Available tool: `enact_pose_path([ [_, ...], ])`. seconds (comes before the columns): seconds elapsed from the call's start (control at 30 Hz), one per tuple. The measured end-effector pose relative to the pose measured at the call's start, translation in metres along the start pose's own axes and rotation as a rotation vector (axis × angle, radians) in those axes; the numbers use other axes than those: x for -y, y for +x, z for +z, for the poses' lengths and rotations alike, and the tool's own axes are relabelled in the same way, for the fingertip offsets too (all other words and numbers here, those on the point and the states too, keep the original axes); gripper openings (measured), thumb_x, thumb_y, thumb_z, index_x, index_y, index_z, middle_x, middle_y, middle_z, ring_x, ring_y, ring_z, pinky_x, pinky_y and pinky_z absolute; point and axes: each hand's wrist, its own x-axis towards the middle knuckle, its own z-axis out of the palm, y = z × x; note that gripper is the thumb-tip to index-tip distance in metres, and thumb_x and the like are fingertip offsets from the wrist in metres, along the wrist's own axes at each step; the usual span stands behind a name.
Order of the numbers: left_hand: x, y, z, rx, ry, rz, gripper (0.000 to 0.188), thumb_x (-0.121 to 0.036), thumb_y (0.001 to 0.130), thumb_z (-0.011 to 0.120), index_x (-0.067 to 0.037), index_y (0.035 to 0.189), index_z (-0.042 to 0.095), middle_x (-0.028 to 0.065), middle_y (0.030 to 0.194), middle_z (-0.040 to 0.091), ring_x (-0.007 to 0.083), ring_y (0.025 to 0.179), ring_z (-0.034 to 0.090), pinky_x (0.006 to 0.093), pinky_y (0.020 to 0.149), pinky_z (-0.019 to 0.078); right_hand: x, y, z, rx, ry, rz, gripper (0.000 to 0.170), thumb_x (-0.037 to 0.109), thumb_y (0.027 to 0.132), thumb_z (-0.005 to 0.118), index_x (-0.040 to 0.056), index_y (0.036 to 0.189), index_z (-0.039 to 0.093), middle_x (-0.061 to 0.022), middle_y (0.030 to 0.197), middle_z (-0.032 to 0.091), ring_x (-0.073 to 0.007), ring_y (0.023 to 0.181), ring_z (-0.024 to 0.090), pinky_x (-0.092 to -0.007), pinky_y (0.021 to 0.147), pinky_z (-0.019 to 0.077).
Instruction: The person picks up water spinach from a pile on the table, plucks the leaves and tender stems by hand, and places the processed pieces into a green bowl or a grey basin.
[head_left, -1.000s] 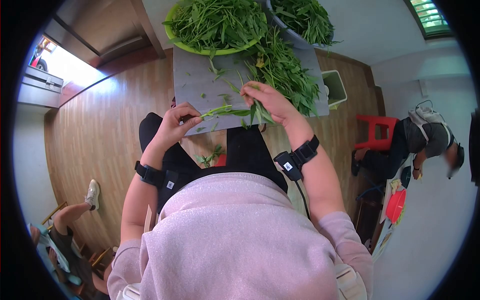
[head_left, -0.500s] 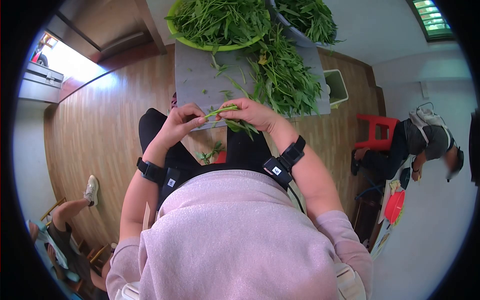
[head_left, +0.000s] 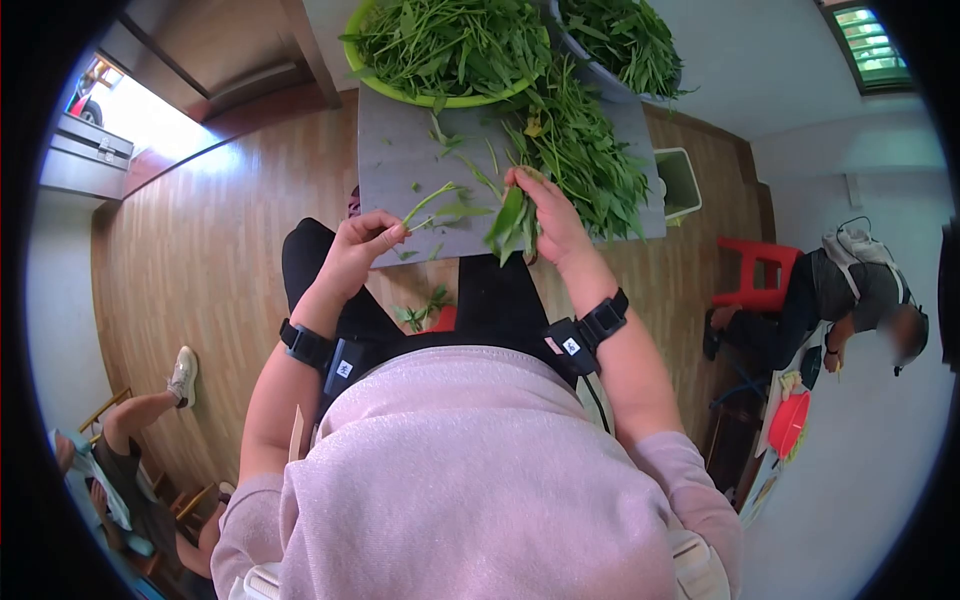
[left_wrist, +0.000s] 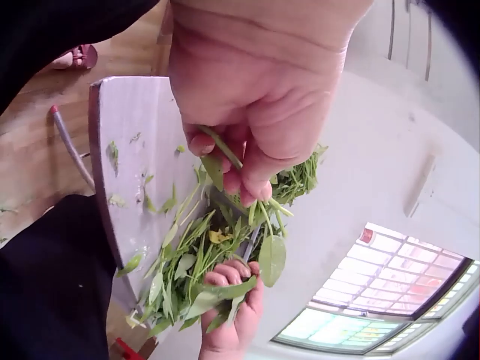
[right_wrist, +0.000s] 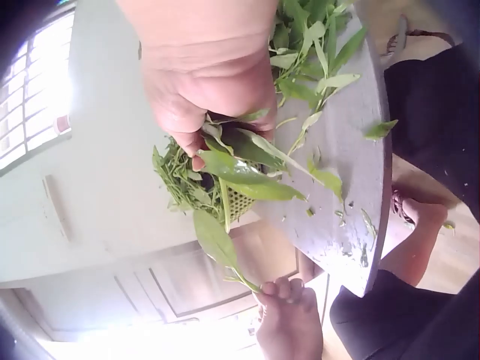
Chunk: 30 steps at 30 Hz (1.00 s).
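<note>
Thumb and fingers of my left hand point(head_left: 365, 248) pinch a few green stems point(head_left: 425, 203) of what looks like water spinach, above the table's near edge. In the left wrist view a small leaf point(left_wrist: 274, 260) hangs from those stems. My right hand point(head_left: 560, 225), a short way to the right, holds a bunch of long leaves point(head_left: 512, 222) between thumb and fingers, their tips pointing down toward my lap. Right behind it a large heap of the same greens point(head_left: 590, 150) lies on the grey table point(head_left: 395, 135).
A lime-green basin point(head_left: 440, 101) and a bluish basin point(head_left: 590, 80), both heaped with greens, stand at the table's far side. Scraps dot the tabletop. A pale bin point(head_left: 680, 180) stands right of it. Beyond are a red stool point(head_left: 750, 275) and a seated person point(head_left: 865, 265).
My hands came together over the near edge half a second ago and are now apart again. The right hand has moved right with the leaves; the left keeps its stems.
</note>
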Motion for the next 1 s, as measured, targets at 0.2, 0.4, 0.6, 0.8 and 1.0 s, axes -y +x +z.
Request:
enact_pose_path([
  [0.2,0.006,0.003,-0.004,-0.051,-0.046,-0.116,0.014,-0.016,0.088,0.061,-0.003,0.088,0.065,-0.0017,0.080,0.062,0.0061,0.078,0.054,0.0208,0.074,0.0401,-0.016,-0.005,-0.033,-0.069,0.112,0.077,0.015,0.020,0.094,0.049,0.0062,0.090,0.054,-0.0039,0.078,0.056,-0.0148,0.070,0.055,-0.0271,0.066,0.0466],
  [0.4,-0.043,0.027,-0.013,-0.165,0.067,0.139,0.009,-0.013,0.087,0.063,-0.005,0.089,0.062,-0.0042,0.078,0.057,0.0017,0.074,0.050,0.0166,0.062,0.0389,-0.033,-0.014,-0.046,-0.057,0.166,0.076,0.019,0.022,0.095,0.047,0.0056,0.089,0.053,-0.0007,0.066,0.048,-0.0148,0.065,0.053,-0.0277,0.064,0.0459],
  [0.6,-0.160,0.124,-0.033,-0.342,0.440,0.541,0.015,-0.011,0.083,0.065,-0.003,0.097,0.064,-0.0012,0.088,0.060,0.0060,0.078,0.054,0.0214,0.068,0.0440,-0.024,-0.031,-0.060,-0.063,0.193,0.015,0.019,0.023,0.095,0.048,0.0059,0.088,0.054,-0.0005,0.065,0.048,-0.0145,0.064,0.052,-0.0266,0.063,0.0450],
  [0.8,-0.178,0.224,-0.040,-0.459,0.857,0.606,0.026,-0.019,0.082,0.065,-0.006,0.104,0.065,0.0126,0.100,0.061,0.0218,0.087,0.059,0.0318,0.076,0.0468,-0.017,-0.060,-0.082,-0.138,0.257,-0.019,0.021,0.022,0.095,0.047,0.0046,0.086,0.053,-0.0002,0.064,0.047,-0.0145,0.063,0.051,-0.0287,0.065,0.0460],
  [1.0,-0.141,0.228,-0.032,-0.403,0.988,0.610,0.029,-0.016,0.080,0.064,-0.007,0.107,0.063,0.0143,0.108,0.059,0.0288,0.102,0.055,0.0356,0.088,0.0432,-0.016,-0.076,-0.102,-0.212,0.304,0.003,0.020,0.024,0.095,0.048,0.0053,0.088,0.053,0.0004,0.064,0.045,-0.0142,0.063,0.050,-0.0304,0.065,0.0457],
])
